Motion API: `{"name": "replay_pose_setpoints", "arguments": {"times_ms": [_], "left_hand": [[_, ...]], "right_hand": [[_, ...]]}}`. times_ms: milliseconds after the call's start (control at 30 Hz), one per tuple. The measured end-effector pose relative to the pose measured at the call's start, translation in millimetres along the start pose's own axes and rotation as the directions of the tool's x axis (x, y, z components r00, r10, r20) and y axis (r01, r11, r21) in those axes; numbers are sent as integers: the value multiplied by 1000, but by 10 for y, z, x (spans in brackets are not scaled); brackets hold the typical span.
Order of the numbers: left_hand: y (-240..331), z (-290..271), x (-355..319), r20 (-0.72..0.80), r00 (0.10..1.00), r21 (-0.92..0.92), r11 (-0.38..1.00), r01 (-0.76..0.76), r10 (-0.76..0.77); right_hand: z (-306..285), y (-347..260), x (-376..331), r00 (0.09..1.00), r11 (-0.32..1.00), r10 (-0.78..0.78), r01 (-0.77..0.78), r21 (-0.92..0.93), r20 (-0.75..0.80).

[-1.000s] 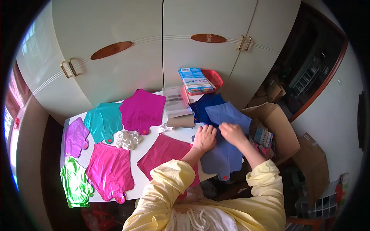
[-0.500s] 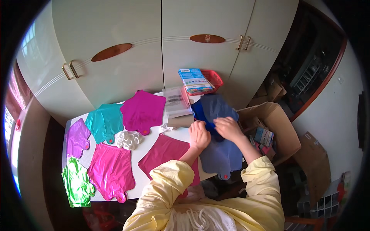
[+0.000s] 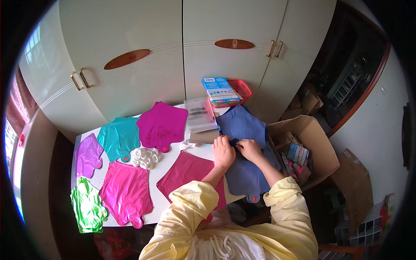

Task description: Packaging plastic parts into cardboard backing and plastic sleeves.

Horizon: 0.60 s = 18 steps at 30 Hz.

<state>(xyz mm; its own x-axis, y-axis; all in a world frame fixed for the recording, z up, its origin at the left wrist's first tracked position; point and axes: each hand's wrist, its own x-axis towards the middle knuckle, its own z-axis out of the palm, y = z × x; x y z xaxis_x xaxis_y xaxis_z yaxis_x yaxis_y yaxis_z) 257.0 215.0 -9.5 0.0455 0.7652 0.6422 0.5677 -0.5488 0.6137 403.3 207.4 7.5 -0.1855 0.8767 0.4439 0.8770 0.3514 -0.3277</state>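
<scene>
From my feed, left to right: green balloon (image 3: 88, 207), purple balloon (image 3: 88, 154), pink balloon (image 3: 126, 193), teal balloon (image 3: 118, 138), magenta balloon (image 3: 161, 125) flat on white table (image 3: 169, 161). Left hand (image 3: 223, 151) closed on edge of blue balloon (image 3: 247, 173) at table's right end; right hand (image 3: 248, 149) pinches same spot, fingers narrow. Blue balloon looks light, thin, limp, slippery foil (creases easily, I judge). Best hold: seam edge or neck, not middle. Cardboard box (image 3: 310, 149) just beside.
</scene>
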Motion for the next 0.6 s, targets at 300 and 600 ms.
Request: {"name": "replay_pose_setpoints", "arguments": {"times_ms": [300, 600], "left_hand": [[87, -46, 15, 130, 973, 107, 973, -206, 192], [30, 61, -68, 305, 914, 262, 899, -351, 268]], "right_hand": [[142, 274, 42, 926, 835, 374, -358, 418, 46], [-13, 535, 61, 814, 387, 556, -430, 816, 165]]}}
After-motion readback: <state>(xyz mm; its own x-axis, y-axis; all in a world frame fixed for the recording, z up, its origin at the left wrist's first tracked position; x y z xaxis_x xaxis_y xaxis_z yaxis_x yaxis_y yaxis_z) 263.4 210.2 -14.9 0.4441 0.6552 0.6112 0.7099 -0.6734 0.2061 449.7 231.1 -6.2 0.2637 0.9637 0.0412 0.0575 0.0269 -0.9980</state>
